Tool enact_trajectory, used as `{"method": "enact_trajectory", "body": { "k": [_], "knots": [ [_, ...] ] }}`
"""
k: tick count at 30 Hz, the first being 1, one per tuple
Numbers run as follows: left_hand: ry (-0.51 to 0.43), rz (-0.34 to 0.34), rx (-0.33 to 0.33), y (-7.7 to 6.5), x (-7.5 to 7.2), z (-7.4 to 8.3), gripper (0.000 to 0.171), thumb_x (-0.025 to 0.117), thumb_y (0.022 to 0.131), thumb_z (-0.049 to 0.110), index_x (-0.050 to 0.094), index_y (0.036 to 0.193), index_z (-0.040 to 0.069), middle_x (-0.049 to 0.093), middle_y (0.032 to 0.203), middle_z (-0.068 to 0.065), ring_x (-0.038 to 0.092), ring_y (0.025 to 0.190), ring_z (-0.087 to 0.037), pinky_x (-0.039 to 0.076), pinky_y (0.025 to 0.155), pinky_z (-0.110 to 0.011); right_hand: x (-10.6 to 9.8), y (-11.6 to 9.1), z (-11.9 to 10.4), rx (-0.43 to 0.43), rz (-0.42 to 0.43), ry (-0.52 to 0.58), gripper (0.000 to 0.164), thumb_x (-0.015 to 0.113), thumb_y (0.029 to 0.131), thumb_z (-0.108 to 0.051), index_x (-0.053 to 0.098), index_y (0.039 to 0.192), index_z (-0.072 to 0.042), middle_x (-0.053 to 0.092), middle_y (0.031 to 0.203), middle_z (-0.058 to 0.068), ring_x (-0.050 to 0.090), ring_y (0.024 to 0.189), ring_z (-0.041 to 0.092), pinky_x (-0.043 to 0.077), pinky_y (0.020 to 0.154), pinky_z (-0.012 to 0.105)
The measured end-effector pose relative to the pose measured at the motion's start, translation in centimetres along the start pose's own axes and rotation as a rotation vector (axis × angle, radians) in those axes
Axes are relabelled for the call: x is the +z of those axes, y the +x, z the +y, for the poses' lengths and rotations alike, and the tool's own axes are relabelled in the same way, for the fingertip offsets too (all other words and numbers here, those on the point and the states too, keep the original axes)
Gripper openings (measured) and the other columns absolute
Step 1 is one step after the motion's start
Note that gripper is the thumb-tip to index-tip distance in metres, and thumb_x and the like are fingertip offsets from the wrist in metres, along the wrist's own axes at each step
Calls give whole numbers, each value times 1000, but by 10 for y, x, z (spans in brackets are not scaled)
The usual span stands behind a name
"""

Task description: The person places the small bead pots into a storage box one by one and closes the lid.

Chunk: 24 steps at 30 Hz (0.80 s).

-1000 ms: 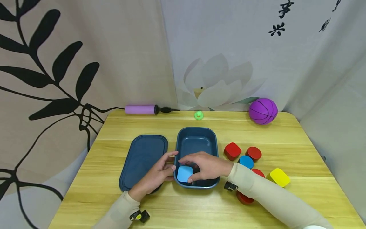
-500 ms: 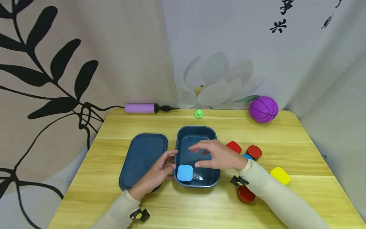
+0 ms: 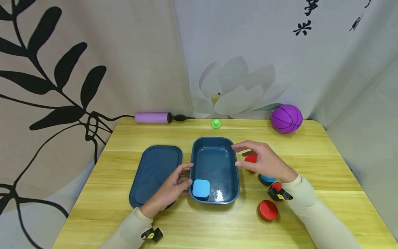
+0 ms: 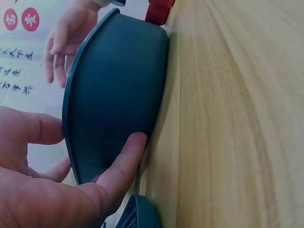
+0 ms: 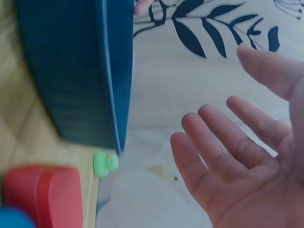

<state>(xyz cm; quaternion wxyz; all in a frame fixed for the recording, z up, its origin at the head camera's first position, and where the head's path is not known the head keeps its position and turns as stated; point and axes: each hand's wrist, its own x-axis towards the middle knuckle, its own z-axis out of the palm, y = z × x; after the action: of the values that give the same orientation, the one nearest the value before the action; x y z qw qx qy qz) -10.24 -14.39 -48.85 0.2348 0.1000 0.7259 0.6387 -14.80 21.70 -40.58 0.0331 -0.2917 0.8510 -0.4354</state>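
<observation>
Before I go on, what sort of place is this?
Probably a small staged tabletop workspace: a wooden table backed by printed fabric, with a purple ball and green toy duck along its far edge.

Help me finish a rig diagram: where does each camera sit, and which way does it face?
Head: worn on the head, looks forward and down at the table and blue container; both sleeves, left hand and right hand show.
Left wrist: on the left wrist, looks at the container's outer wall; left hand close up, right hand beyond.
Right wrist: on the right wrist, looks at the container and printed backdrop; right hand close up.
Shared: head and right wrist both show the green duck.
</observation>
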Motion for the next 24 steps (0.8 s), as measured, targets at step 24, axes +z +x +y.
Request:
{"method": "enact_trajectory", "body": {
  "k": [24],
  "knots": [
    [-8, -14, 5, 0, -1, 1, 59, 51, 110, 13, 30, 166, 16, 38, 162, -25, 58, 135, -37, 61, 96, -48, -57, -69, 64, 385, 177, -66, 51, 74, 102, -32, 61, 143, -6, 64, 144, 16, 60, 124, 3, 53, 107, 25]
  ]
}}
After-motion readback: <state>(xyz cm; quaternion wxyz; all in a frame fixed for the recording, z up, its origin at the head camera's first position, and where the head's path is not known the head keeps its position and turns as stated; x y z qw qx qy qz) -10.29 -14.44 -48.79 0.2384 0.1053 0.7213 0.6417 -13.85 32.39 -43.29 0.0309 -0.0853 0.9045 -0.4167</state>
